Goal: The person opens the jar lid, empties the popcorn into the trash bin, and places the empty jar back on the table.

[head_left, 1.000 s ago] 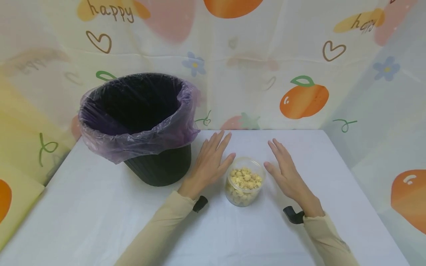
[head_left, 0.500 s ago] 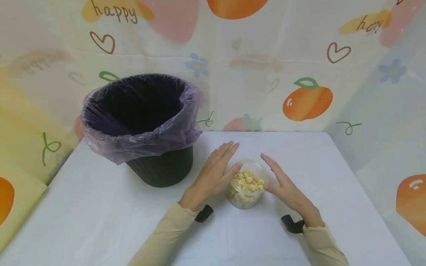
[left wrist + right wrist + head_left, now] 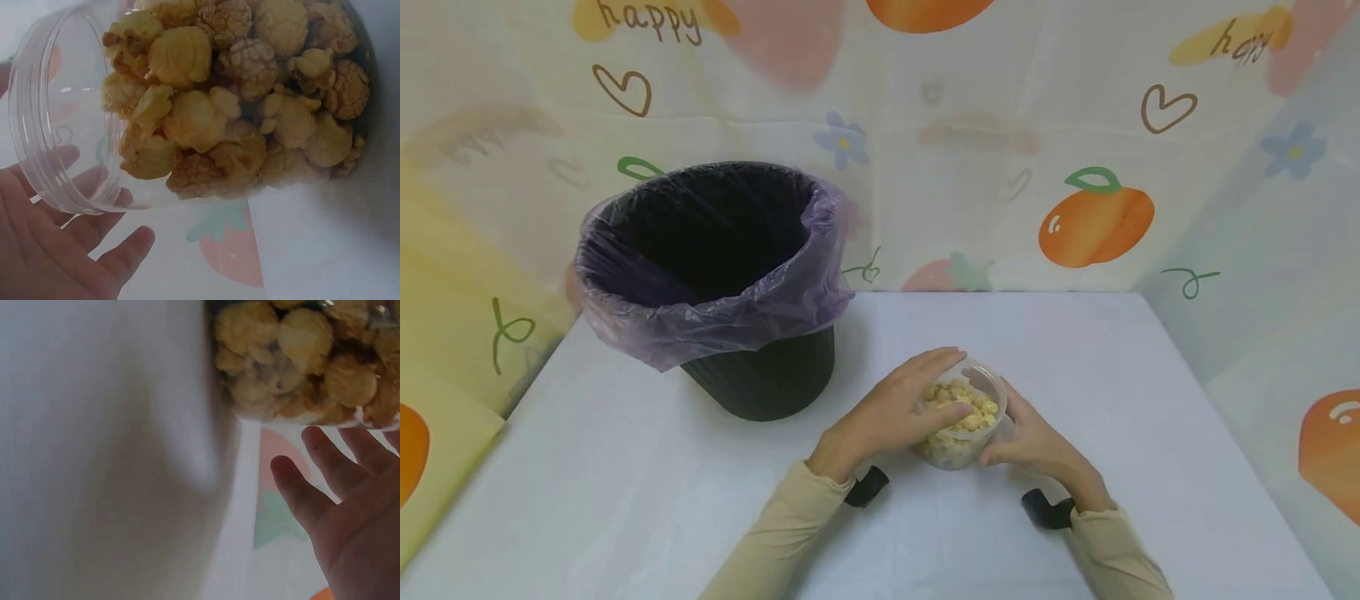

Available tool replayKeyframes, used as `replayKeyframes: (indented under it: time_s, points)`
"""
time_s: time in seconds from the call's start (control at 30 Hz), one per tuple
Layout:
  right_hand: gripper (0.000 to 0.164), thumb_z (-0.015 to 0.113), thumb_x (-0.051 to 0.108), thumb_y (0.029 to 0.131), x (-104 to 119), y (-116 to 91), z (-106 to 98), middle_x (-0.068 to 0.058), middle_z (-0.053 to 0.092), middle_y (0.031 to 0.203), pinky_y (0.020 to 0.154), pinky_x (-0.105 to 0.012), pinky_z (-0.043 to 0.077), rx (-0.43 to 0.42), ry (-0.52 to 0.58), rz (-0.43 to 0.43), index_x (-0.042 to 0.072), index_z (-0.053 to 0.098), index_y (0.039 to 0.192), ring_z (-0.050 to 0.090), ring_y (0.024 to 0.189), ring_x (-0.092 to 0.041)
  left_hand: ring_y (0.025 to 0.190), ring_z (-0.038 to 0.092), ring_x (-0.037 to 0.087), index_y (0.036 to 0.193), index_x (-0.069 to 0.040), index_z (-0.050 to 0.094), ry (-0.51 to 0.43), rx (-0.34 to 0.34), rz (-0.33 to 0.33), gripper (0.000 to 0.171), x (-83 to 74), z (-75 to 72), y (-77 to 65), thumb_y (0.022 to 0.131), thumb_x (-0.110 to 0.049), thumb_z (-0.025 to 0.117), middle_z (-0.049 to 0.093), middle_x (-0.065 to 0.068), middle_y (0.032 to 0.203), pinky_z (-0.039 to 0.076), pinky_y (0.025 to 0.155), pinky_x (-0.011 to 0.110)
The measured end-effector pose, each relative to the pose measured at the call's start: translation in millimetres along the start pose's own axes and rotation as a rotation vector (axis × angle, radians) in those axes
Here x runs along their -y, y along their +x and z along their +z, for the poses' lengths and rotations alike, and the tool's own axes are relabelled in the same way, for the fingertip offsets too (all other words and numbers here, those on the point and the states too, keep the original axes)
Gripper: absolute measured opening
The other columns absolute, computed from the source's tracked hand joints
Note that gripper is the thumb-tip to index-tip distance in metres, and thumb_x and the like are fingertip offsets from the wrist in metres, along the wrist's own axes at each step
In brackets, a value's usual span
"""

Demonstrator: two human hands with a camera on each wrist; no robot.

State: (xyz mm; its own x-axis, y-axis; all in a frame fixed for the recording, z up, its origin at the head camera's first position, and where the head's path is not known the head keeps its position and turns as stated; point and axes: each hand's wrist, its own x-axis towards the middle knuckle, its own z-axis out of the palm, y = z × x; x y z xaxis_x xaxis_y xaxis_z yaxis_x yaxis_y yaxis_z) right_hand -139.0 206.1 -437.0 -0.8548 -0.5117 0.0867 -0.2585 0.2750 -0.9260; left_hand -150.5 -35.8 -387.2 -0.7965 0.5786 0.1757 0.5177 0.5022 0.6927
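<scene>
A clear plastic jar point(image 3: 952, 456) of popcorn point(image 3: 979, 412) stands lidless on the white table. My left hand point(image 3: 895, 410) grips its left side by the rim, thumb across the near part of the opening and fingers toward the far side. On the right, my right hand point(image 3: 1037, 439) holds the wall, thumb low at the front and fingers partly hidden behind. The left wrist view has the left hand's fingers point(image 3: 128, 250) near the threaded rim point(image 3: 31, 119). In the right wrist view, the right fingertips point(image 3: 312, 434) are right at the jar wall.
A black trash bin point(image 3: 767, 379) lined with a purple plastic bag point(image 3: 752, 312) stands at the back left, mouth up. Behind the table point(image 3: 1067, 333) hangs a fruit-print cloth point(image 3: 970, 183). Dark wrist straps point(image 3: 867, 487) sit at both sleeves.
Both hands have come inward from either side of the jar and now hold it. The left thumb has moved over the opening. The bin has stayed put.
</scene>
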Motion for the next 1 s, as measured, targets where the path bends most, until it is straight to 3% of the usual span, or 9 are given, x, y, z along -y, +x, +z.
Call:
replayKeyframes:
  time_s: [0.1, 0.23, 0.47, 0.7, 0.83, 1.0]
  points:
    - [0.119, 0.092, 0.039, 0.066, -3, 0, 4, -0.019, 0.034, 0.156, 0.111, -0.074, 0.021, 0.007, 0.010, 0.046, 0.014, 0.020, 0.158, 0.031, 0.142, -0.046, 0.150, 0.029, 0.017, 0.154, -0.025, 0.037, -0.006, 0.028, 0.001, 0.078, -1.3, 2.6, -0.2, 0.088, -0.051, 0.069, 0.031, -0.001, 0.162, 0.032, 0.119, 0.047]
    - [0.119, 0.093, 0.019, 0.065, -4, 2, 9, -0.012, 0.036, 0.156, 0.113, -0.070, 0.024, -0.005, 0.007, 0.077, 0.018, 0.019, 0.157, 0.034, 0.142, -0.039, 0.151, 0.026, 0.020, 0.154, -0.025, 0.036, -0.022, 0.040, 0.017, 0.092, -1.5, 5.1, -0.1, 0.078, -0.048, 0.081, 0.026, 0.000, 0.164, 0.035, 0.117, 0.051]
    - [0.109, 0.091, 0.021, 0.068, -5, 7, 15, 0.002, 0.047, 0.145, 0.111, -0.057, 0.033, -0.034, -0.014, 0.068, 0.035, 0.023, 0.153, 0.047, 0.132, -0.023, 0.149, 0.029, 0.024, 0.154, -0.020, 0.037, 0.007, 0.019, 0.048, 0.097, 1.2, 7.9, 0.4, 0.074, -0.048, 0.084, 0.025, 0.004, 0.163, 0.038, 0.115, 0.048]
    - [0.111, 0.093, 0.019, 0.064, -5, 9, 19, -0.001, 0.047, 0.144, 0.111, -0.058, 0.032, -0.060, 0.017, 0.076, 0.029, 0.026, 0.152, 0.046, 0.131, -0.025, 0.139, 0.043, 0.024, 0.147, -0.016, 0.046, -0.089, -0.027, 0.093, 0.095, 9.8, 11.6, 4.2, 0.067, -0.037, 0.092, 0.038, 0.010, 0.152, 0.042, 0.113, 0.044]
    - [0.112, 0.092, 0.018, 0.064, -6, 10, 21, -0.006, 0.043, 0.146, 0.111, -0.059, 0.031, -0.050, 0.039, 0.074, 0.023, 0.024, 0.153, 0.044, 0.133, -0.030, 0.141, 0.040, 0.021, 0.147, -0.016, 0.044, -0.141, -0.034, 0.067, 0.100, 13.2, 13.7, 5.2, 0.062, -0.034, 0.095, 0.037, 0.005, 0.153, 0.039, 0.115, 0.043]
    - [0.112, 0.091, 0.019, 0.066, -7, 10, 21, -0.008, 0.042, 0.148, 0.111, -0.061, 0.034, -0.054, 0.026, 0.089, 0.020, 0.022, 0.154, 0.043, 0.135, -0.031, 0.146, 0.034, 0.020, 0.153, -0.015, 0.032, -0.158, -0.012, -0.017, 0.114, 11.6, 13.5, 5.0, 0.061, -0.038, 0.095, 0.034, 0.002, 0.158, 0.035, 0.118, 0.044]
